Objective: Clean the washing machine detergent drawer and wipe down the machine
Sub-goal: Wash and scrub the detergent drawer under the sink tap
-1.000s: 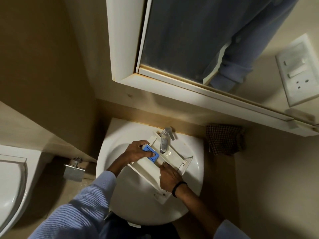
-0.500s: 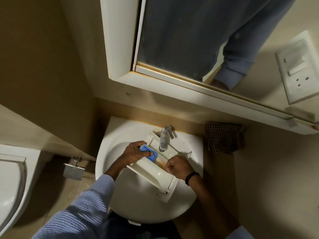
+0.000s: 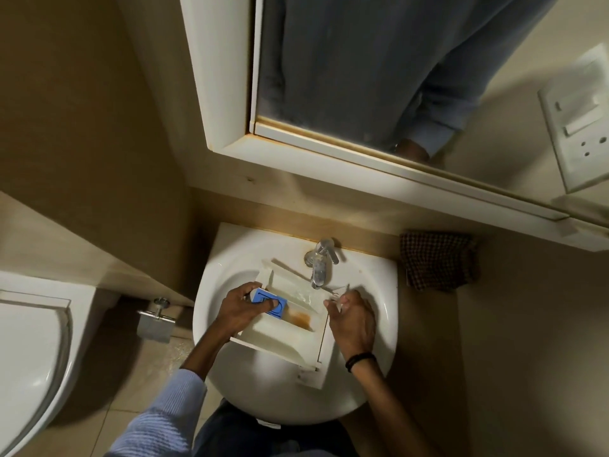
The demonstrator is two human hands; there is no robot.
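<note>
Two hands: the left hand (image 3: 242, 310) and right hand (image 3: 354, 321) reach in from below over the sink, one at each side of the drawer.
Left fingers: curled round the blue insert (image 3: 268, 305) and the drawer's left wall, with the thumb pressed on the blue top.
Right fingers: bent just beside the drawer's right wall, thumb tip at its edge. I cannot tell whether they pinch it. A dark wristband (image 3: 361, 360) circles the wrist.
Detergent drawer (image 3: 283, 338): white, boxy moulded plastic lying slantwise in the sink bowl. Its front panel is nearest and its far end sits under the tap.
Drawer contents: a brown smear (image 3: 300, 316) stains the middle compartment. The far compartment glistens below the spout.
Sink (image 3: 230, 384): a round, glossy white basin with a rust-coloured line along its back edge.
Tap (image 3: 321, 265): chrome, its spout overhanging the drawer and hiding part of the far wall.
Left side: a white toilet (image 3: 29, 357) and a chrome roll holder (image 3: 155, 321) on the beige wall.
Right side: a checked cloth (image 3: 438, 262), crumpled, lying beside the sink.
Farthest: a white-framed mirror (image 3: 346, 61) and a white switch plate (image 3: 580, 117).
</note>
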